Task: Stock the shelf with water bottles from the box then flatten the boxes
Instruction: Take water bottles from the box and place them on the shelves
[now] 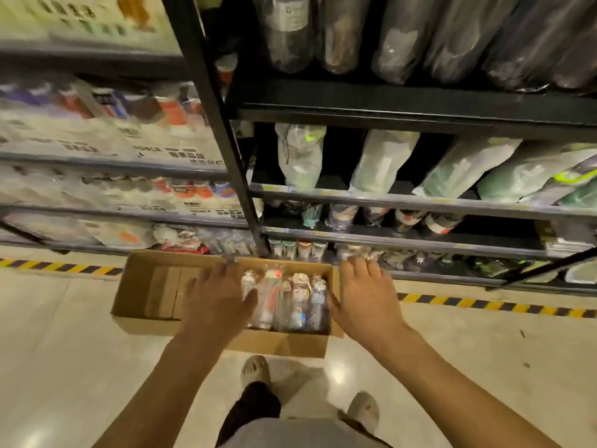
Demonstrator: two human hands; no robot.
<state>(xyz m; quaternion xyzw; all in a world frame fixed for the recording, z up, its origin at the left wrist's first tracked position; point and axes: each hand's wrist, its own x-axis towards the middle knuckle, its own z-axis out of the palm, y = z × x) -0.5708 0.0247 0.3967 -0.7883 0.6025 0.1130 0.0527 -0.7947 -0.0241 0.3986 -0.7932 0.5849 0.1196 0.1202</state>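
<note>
Your left hand (216, 299) and right hand (361, 299) are spread, empty, over the box (145, 295). Bottles (284, 302) fill its right half. Take one per hand, lift straight up; shelf (403, 244) is just behind the box.

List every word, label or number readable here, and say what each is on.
"NOBLE": on the white cartons, left shelf; faint.
Chinese characters beside it: too blurred to read.
Labels on the bottles in the box: blurred, unreadable.
Tags on the shelf rail: too small.
Poster at top left: blurred.
</note>
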